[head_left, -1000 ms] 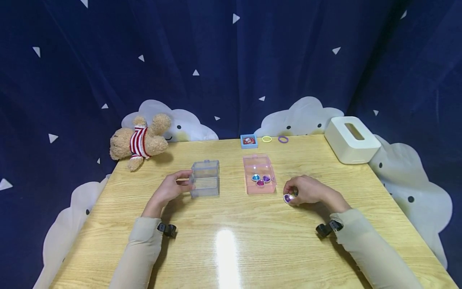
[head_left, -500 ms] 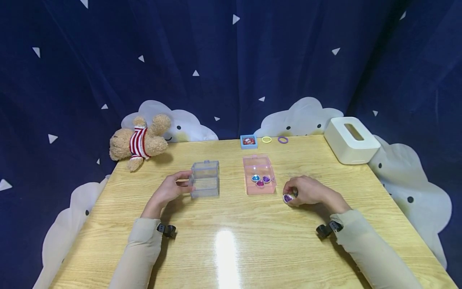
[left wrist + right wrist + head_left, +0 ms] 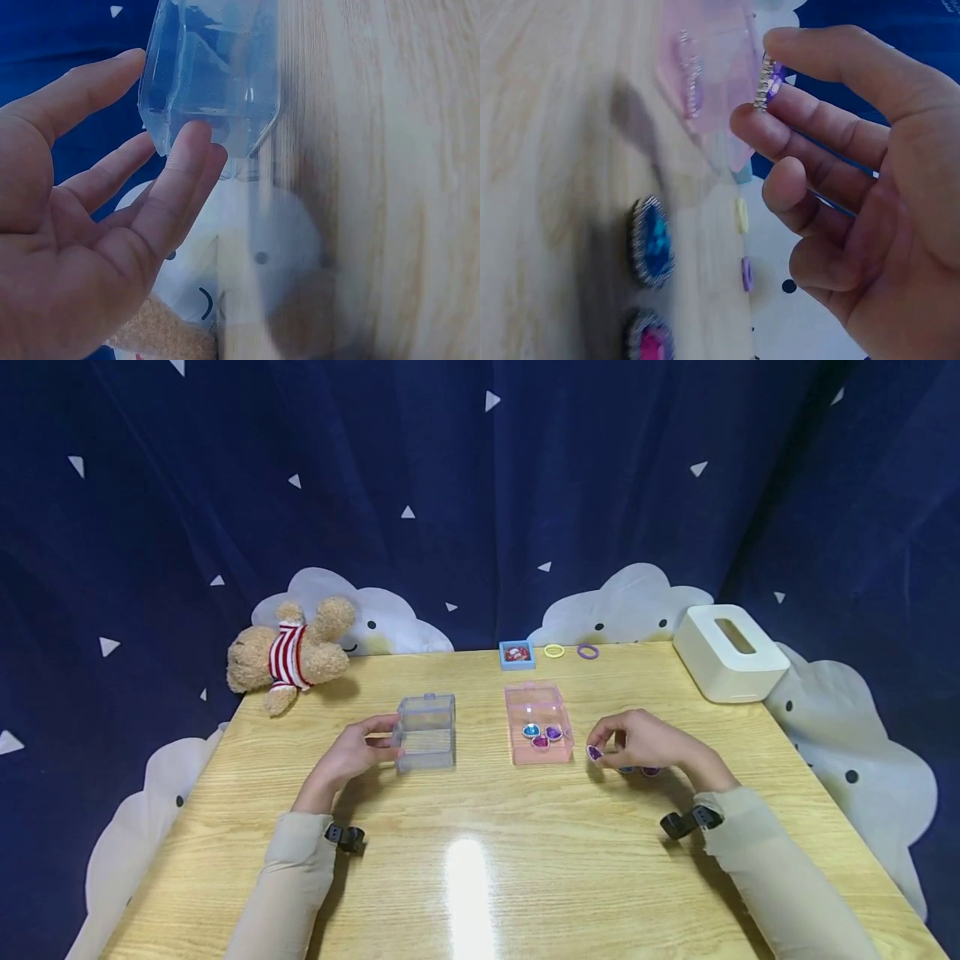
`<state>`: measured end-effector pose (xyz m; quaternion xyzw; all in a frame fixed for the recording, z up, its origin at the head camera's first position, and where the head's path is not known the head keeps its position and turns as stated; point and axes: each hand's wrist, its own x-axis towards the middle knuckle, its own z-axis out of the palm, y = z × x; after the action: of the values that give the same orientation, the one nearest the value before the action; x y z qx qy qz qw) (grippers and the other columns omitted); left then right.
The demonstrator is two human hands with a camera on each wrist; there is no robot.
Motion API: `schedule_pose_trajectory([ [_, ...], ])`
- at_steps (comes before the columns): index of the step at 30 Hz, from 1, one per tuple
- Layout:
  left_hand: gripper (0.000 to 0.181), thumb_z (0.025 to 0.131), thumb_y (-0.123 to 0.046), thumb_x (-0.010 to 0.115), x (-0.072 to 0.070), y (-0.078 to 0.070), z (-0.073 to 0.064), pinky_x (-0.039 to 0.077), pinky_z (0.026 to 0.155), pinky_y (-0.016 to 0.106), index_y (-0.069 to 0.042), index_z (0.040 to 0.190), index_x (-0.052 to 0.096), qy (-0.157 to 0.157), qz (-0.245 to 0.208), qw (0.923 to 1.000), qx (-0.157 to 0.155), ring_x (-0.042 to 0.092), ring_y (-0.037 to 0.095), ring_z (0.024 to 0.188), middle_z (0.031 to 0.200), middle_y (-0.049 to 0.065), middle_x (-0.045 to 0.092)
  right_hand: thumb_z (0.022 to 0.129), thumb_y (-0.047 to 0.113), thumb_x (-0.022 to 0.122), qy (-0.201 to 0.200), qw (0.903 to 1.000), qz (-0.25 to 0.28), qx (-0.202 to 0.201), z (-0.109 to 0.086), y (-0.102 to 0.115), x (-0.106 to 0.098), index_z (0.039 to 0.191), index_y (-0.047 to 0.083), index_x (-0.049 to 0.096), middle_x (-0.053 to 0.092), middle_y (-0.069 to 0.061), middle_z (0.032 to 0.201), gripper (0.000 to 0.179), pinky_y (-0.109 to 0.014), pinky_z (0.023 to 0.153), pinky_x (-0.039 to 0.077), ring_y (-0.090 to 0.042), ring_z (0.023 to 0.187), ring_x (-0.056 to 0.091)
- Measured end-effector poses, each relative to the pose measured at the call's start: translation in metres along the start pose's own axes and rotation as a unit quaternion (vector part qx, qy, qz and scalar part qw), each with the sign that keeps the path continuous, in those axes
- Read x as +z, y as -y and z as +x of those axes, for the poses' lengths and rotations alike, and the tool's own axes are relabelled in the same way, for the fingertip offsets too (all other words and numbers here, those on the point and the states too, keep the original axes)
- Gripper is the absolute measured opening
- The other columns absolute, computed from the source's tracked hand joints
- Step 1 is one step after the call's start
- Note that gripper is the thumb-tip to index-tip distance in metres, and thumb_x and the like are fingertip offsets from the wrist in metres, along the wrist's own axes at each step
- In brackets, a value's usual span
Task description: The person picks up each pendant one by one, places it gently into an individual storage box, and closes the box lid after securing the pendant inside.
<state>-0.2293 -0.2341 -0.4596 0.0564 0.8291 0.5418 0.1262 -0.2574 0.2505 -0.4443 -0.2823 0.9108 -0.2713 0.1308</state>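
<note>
My right hand [image 3: 641, 739] pinches a purple gem [image 3: 595, 752] with a sparkling rim between thumb and fingertip, above the table. Below that hand lie a blue gem [image 3: 655, 244] and a magenta gem [image 3: 652, 343], mostly covered by it in the head view. Left of it stands a pink clear box [image 3: 542, 755], lid raised, with a blue gem [image 3: 531, 730], a purple gem [image 3: 553, 732] and a magenta gem [image 3: 541, 742] inside. The loosely extended fingers of my left hand [image 3: 356, 752] touch the left side of a bluish clear box [image 3: 426, 760], which shows no gems.
At the back stand a small blue square box [image 3: 517, 655], a yellow ring [image 3: 554, 651] and a purple ring [image 3: 588, 652]. A teddy bear [image 3: 288, 657] lies at the far left, and a white tissue box [image 3: 731, 653] sits at the far right.
My right hand has raised the purple gem off the table, slightly away from me. Gems now show under that hand. The left hand and both clear boxes stay put.
</note>
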Motion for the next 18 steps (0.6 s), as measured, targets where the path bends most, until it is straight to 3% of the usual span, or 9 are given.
schedule_pose_trajectory([
  [5,0.067,0.091,-0.012,0.072,-0.001,0.001,-0.002,0.055,0.096,0.033,0.001,0.149,0.042,0.0,0.02,0.9997,0.01,0.052,0.045,0.13,0.145,0.032,0.044,0.082,0.023,0.081,-0.037,0.9991,0.004,-0.021,0.009,0.01,-0.004,0.099,0.028,0.072,0.071,0.01,0.092,0.02,-0.023,0.061,0.049,-0.011,0.072,0.058],
  [10,0.066,0.092,-0.008,0.07,-0.001,-0.001,-0.002,0.052,0.1,0.037,-0.001,0.15,0.041,0.002,0.006,1.0,-0.006,0.05,0.045,0.133,0.147,0.029,0.043,0.081,0.022,0.081,-0.069,0.9971,-0.006,-0.03,0.023,0.023,-0.002,0.1,0.027,0.073,0.071,0.012,0.091,0.022,-0.023,0.063,0.048,-0.01,0.072,0.058],
  [18,0.065,0.092,-0.007,0.07,-0.002,0.0,0.001,0.051,0.104,0.043,0.002,0.149,0.04,0.001,0.009,1.0,0.0,0.051,0.046,0.132,0.147,0.03,0.045,0.078,0.025,0.082,-0.087,0.9955,-0.008,-0.036,0.049,0.04,0.004,0.101,0.022,0.073,0.072,0.007,0.089,0.025,-0.023,0.059,0.045,-0.008,0.066,0.055],
])
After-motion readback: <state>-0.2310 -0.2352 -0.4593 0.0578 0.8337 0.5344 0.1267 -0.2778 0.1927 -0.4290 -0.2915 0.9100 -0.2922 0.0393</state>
